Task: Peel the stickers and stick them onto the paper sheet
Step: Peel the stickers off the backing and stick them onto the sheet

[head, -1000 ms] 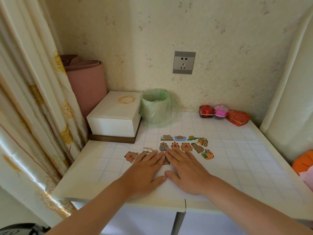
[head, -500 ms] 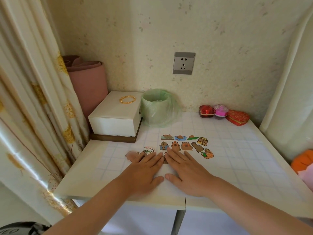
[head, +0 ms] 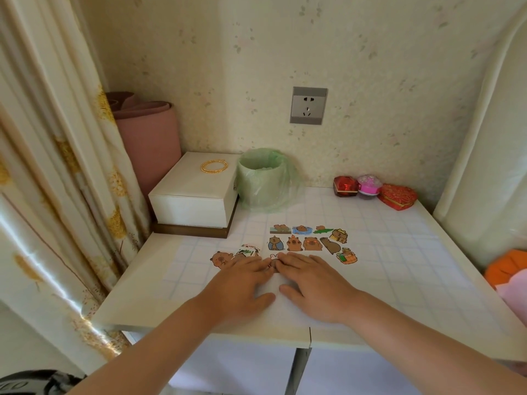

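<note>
A white paper sheet (head: pixel 288 309) lies on the gridded table near its front edge. Several capybara stickers (head: pixel 303 242) sit in rows just beyond my fingertips. A small pile of loose stickers (head: pixel 248 250) and one brown capybara sticker (head: pixel 220 258) lie to the left. My left hand (head: pixel 242 286) and my right hand (head: pixel 315 286) lie flat side by side on the sheet, fingers straight. Their fingertips meet over a small sticker (head: pixel 274 257) and press on it.
A white box (head: pixel 196 192) with a gold bangle (head: pixel 214 166) stands at the back left, beside a green-bagged bin (head: pixel 263 178). Small red and pink boxes (head: pixel 373 191) sit at the back right. A curtain (head: pixel 51 166) hangs left, and an orange thing (head: pixel 504 269) lies at the right edge.
Both hands stay flat on the sheet with fingertips together. The view has shifted slightly; nothing else has visibly moved.
</note>
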Motion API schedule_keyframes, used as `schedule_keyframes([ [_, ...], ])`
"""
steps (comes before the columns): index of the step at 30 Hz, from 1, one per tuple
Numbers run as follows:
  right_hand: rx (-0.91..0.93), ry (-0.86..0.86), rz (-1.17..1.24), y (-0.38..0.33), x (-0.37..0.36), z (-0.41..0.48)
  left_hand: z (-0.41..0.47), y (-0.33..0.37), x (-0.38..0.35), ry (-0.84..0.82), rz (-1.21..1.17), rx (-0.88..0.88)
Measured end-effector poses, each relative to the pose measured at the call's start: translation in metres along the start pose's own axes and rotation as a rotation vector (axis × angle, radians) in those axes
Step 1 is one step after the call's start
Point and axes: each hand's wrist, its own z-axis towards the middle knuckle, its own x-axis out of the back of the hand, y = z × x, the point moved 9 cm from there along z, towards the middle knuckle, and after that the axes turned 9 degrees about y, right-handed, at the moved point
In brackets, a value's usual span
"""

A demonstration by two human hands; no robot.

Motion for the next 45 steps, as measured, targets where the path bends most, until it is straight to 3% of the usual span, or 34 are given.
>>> schedule_keyframes([
  [6,-0.045,0.073,0.015,-0.004,0.021,0.028,0.007,-0.012,0.006,0.058,-0.255,0.098],
  [13,-0.119,0.12,0.094,-0.011,0.043,0.056,0.005,-0.057,0.07,0.383,-0.331,0.29],
  [20,-0.085,0.09,0.17,-0.047,0.035,0.085,-0.008,-0.101,0.063,0.225,0.061,0.4],
  [23,-0.072,0.096,0.148,-0.055,0.027,0.095,-0.01,-0.102,0.044,0.111,0.122,0.363],
  [25,-0.061,0.09,0.109,-0.058,0.021,0.1,-0.011,-0.103,0.042,0.122,0.09,0.361],
  [29,-0.079,0.072,0.099,-0.057,0.013,0.107,-0.01,-0.107,0.05,0.214,-0.058,0.4],
  [33,-0.115,0.093,0.196,-0.055,0.014,0.108,-0.009,-0.114,0.046,0.228,-0.349,0.488],
  [42,-0.484,0.246,0.964,-0.029,0.044,0.09,-0.004,-0.107,0.076,0.471,-0.874,0.68],
  [45,-0.534,0.269,1.072,-0.023,0.055,0.081,0.002,-0.091,0.085,0.468,-0.962,0.664],
])
